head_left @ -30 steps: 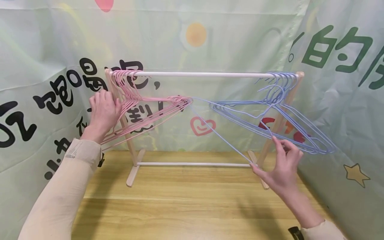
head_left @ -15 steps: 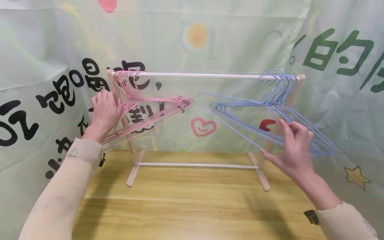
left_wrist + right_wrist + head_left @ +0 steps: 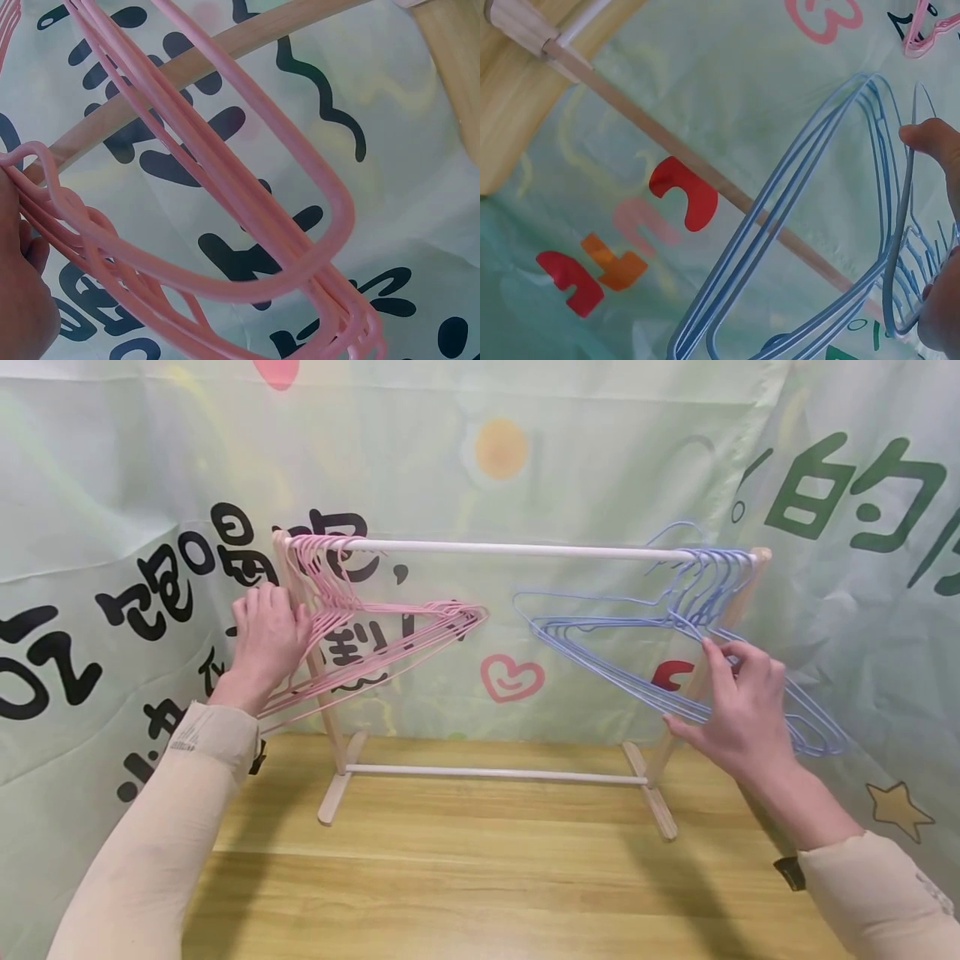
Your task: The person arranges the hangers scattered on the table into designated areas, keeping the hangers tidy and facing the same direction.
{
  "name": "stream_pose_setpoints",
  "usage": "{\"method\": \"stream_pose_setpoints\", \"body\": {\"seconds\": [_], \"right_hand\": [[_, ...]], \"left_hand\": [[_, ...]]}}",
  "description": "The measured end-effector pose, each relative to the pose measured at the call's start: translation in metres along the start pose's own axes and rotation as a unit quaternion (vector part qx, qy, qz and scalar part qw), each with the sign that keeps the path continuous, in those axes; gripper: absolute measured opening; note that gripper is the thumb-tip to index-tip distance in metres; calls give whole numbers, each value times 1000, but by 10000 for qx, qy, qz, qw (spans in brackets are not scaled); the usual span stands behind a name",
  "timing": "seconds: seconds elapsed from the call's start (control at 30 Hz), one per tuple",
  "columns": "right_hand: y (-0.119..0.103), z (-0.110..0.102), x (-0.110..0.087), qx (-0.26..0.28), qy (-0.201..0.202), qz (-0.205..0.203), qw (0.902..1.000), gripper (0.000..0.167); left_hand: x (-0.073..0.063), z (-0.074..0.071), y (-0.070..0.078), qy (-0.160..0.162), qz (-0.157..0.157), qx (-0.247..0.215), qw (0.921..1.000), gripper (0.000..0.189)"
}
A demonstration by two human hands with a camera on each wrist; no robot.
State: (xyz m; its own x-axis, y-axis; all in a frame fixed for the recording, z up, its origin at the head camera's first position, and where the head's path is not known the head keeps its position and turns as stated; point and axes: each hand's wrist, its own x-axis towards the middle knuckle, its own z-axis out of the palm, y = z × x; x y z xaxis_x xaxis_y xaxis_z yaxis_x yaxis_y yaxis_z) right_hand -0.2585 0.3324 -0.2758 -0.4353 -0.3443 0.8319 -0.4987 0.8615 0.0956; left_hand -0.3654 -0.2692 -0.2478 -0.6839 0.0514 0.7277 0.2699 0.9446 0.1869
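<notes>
Several pink hangers (image 3: 412, 647) hang at the left end of the rack's white top bar (image 3: 510, 550). My left hand (image 3: 268, 635) grips them at their near shoulders, its fingers curled over. Several blue hangers (image 3: 600, 664) hang at the bar's right end. With my right hand (image 3: 750, 714) I hold one more blue hanger (image 3: 907, 195), thumb on its lower bar and fingers at its near shoulder. The hook of that held hanger rises above the top bar, at the left side of the blue group. In the right wrist view, the thumb (image 3: 930, 142) presses on the wire.
The rack has wooden posts, a white lower rod (image 3: 487, 772) and wooden feet (image 3: 658, 810) on a wood-grain table (image 3: 465, 868). Printed cloth (image 3: 450, 460) hangs close behind and on both sides.
My right hand has moved right and up, taking the blue hanger from the middle to the blue group, its hook lifting above the bar. My left hand has stayed at the pink hangers.
</notes>
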Motion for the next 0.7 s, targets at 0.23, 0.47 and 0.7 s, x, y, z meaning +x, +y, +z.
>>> {"method": "stream_pose_setpoints", "body": {"seconds": [0.23, 0.47, 0.7], "right_hand": [[3, 6, -6, -200, -194, -123, 9995, 115], [10, 17, -17, -196, 59, -504, 9985, 115], [17, 23, -23, -232, 218, -591, 9977, 121]], "left_hand": [[0, 2, -1, 148, 124, -15, 9998, 27], [1, 2, -1, 195, 180, -18, 9996, 28], [1, 1, -2, 43, 45, -20, 10000, 28]]}}
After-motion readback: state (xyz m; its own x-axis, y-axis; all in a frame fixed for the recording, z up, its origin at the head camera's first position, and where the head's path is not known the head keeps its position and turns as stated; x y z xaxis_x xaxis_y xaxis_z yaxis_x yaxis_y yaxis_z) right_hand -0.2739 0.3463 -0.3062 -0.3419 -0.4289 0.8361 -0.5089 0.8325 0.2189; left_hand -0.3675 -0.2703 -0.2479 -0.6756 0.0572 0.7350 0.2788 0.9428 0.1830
